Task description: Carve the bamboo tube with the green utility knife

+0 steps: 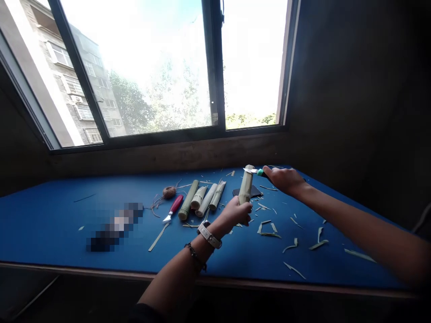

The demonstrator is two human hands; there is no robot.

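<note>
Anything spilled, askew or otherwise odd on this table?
Pale shavings litter the right of the blue table, untidy but probably offcuts. A pixelated patch left of the red-handled knife also looks odd, hiding whatever lies there.

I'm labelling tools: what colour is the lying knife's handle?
The handle is red; the head view shows it.
</note>
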